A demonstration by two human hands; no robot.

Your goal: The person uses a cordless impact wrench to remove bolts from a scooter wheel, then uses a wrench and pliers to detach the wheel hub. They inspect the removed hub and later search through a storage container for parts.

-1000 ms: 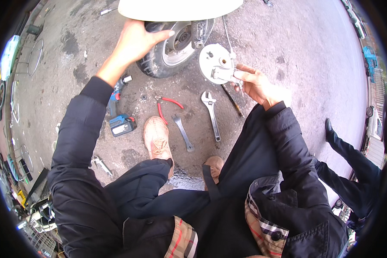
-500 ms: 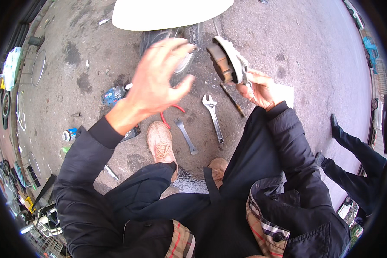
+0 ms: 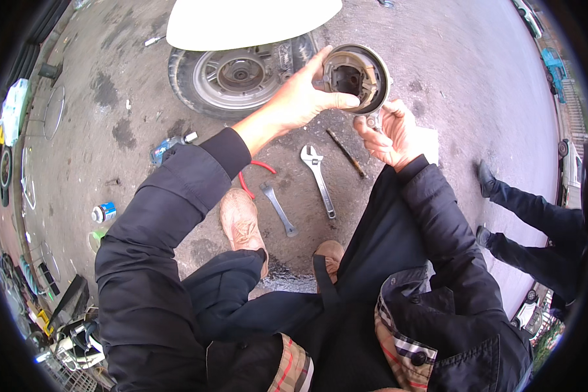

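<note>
Both hands hold up a round drum brake plate point(image 3: 374, 83), its open inner side with the curved brake shoes showing. My left hand point(image 3: 297, 103) is closed on its left side, the thumb laid across the near edge of the shoes and the fingers at the rim. Below the plate, my right hand point(image 3: 395, 135) pinches the small lever arm at its lower right. Just beyond my left hand stands a wheel with a black tyre point(image 3: 232, 75), partly covered by a white body panel point(image 3: 255, 25).
On the asphalt lie an adjustable wrench point(image 3: 318, 181), a flat spanner point(image 3: 279, 210), a red-handled tool point(image 3: 262, 166), a dark rod point(image 3: 346, 153), a blue power tool point(image 3: 168, 149) and a blue can point(image 3: 103, 212). At right are another person's legs point(image 3: 529, 202).
My left hand has come across to the right and taken hold of the brake plate. The plate has turned so its inner side faces me, and the wheel shows more fully.
</note>
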